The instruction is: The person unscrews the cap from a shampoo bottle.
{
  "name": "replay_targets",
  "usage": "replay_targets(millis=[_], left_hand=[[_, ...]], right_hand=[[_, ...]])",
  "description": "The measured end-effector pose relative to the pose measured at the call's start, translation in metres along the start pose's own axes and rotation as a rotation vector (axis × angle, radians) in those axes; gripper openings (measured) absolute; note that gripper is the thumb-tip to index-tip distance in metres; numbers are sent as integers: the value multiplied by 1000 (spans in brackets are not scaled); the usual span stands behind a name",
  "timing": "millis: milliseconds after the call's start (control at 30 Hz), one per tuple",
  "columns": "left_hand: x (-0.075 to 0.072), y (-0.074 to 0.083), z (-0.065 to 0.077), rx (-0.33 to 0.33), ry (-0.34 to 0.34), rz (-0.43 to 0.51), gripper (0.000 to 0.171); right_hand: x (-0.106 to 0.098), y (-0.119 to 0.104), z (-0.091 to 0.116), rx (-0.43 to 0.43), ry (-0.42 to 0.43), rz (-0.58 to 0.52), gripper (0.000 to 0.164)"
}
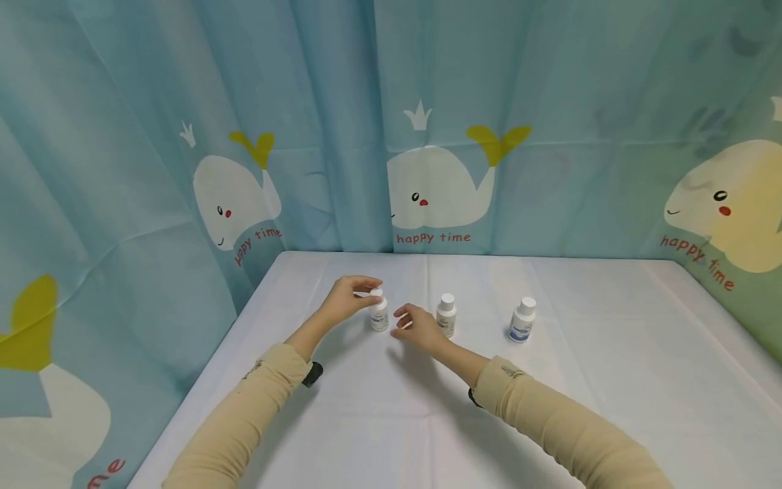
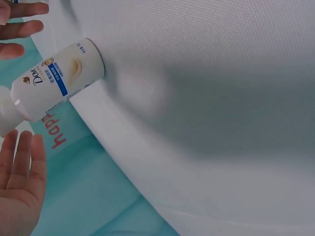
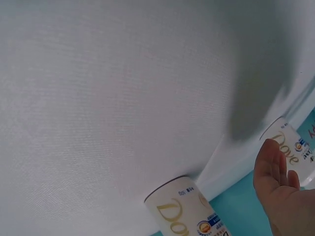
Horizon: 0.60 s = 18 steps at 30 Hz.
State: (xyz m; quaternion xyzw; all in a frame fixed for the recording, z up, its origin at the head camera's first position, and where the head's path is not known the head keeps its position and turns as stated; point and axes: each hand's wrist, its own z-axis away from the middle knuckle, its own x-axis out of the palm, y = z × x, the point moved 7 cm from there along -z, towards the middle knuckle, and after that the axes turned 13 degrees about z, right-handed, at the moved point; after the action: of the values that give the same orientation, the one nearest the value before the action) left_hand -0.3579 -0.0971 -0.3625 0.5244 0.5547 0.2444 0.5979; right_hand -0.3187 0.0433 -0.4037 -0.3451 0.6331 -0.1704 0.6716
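Observation:
Three small white Dove bottles stand upright in a row. My left hand (image 1: 345, 299) is at the top of the leftmost bottle (image 1: 379, 318), thumb and fingers either side of its white cap (image 1: 377, 293). In the left wrist view this bottle (image 2: 61, 78) shows its Dove label and blue band, with the left hand's fingers (image 2: 20, 162) at its cap. Between that bottle and the middle bottle (image 1: 447, 311) is my right hand (image 1: 421, 327), its fingers loosely curved and holding nothing. It overlaps the middle bottle's lower left side in the head view.
The third bottle (image 1: 523, 320), with a blue-banded label, stands farther right. All are on a white-covered table (image 1: 391, 435). Behind and along the sides hangs a blue curtain (image 1: 342, 170) printed with whales. Both sleeves (image 1: 244, 414) are beige.

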Motion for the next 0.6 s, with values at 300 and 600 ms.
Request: replay_targets(millis=[300,600], left_hand=[[2,-1,1,-8,-4,30,38],[3,-3,0,1,-7,33,36]], right_hand=[[5,0,-10,14,-15,-4,49],[20,13,-41,-51,-32,-88,62]])
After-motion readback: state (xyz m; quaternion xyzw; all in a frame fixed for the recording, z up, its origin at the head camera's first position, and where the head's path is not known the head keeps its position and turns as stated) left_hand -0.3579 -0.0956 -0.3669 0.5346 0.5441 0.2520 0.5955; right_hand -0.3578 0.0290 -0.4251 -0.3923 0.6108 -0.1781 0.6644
